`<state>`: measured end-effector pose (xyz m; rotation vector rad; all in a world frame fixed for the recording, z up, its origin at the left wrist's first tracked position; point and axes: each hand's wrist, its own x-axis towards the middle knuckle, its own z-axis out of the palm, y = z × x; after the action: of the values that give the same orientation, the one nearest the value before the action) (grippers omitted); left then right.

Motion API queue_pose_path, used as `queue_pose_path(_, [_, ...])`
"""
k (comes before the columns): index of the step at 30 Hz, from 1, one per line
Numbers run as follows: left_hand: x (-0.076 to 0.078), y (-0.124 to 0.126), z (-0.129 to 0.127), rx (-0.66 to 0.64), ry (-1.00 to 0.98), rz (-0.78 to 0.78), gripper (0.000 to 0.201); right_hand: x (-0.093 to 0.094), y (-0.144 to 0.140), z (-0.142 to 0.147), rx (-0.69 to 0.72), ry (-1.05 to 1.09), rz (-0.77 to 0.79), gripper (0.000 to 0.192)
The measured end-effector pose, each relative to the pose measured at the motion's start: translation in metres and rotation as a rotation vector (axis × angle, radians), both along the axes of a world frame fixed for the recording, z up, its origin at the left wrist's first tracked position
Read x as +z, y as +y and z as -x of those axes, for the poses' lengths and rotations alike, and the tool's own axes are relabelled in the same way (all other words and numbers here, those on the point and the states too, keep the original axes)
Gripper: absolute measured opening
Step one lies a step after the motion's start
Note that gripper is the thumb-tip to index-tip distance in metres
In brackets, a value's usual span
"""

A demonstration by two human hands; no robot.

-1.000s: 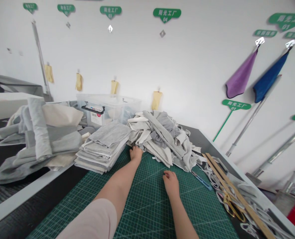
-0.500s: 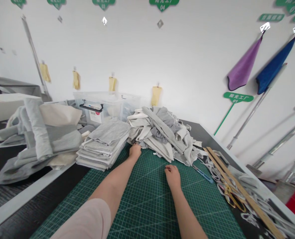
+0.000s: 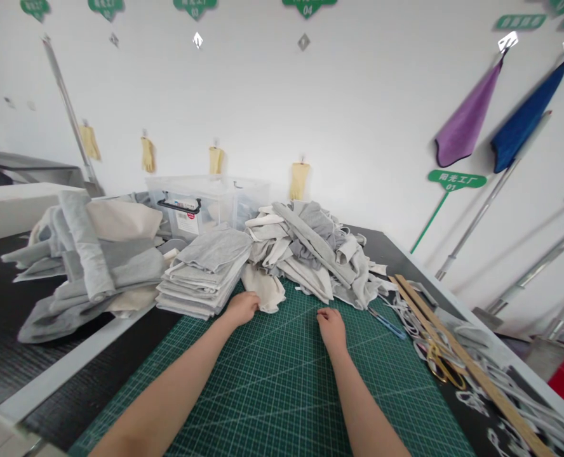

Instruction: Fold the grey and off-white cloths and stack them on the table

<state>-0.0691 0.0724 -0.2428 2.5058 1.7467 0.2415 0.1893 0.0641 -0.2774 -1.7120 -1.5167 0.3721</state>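
Recorder: Cloth on the surface (image 3: 120, 355), position of the working piece?

Checker: Pale cloth piece (image 3: 265, 289) lies rumpled on the green cutting mat (image 3: 282, 381), between the folded stack (image 3: 206, 273) and the loose heap (image 3: 310, 247). Far end meets the heap; whether it runs underneath, cannot tell.

Recorder: State of the grip, each side?

Checker: Left hand (image 3: 242, 308): fingers together, apparently clamped on the near left edge of that piece. Right hand (image 3: 332, 329): fingers curled at the mat, nothing seen in them; whether the tips meet, cannot tell.

Recorder: Done so far?

Checker: My reading: the folded stack is the finished portion. Many layers, fairly square, topped by a grey cloth. Count not attempted, as the layers blur together.

Recorder: Outstanding?

Checker: Pale piece is not flat or folded. Loose heap looks unhandled as to order: strips and sheets tangled, grey and off-white. By my estimate, a good share remains. Second mound (image 3: 134, 266), left of the stack, is unfolded too; unclear if it counts.

Recorder: Tools?

Checker: Blue-handled tool (image 3: 387, 324) and gold-handled scissors (image 3: 446, 368), both to the right, neither in hand.
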Motion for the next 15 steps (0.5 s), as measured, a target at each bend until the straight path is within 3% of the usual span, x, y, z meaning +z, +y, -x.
queue_pose_path(6, [0.022,-0.033,0.018,-0.192,0.071,0.200,0.023,0.002,-0.002,0.000,0.008,-0.019,0.003,0.021])
queue_pose_path(15, [0.046,-0.051,0.010,-0.112,0.179,0.326,0.021,0.004,-0.002,-0.001,0.011,-0.023,0.025,0.020])
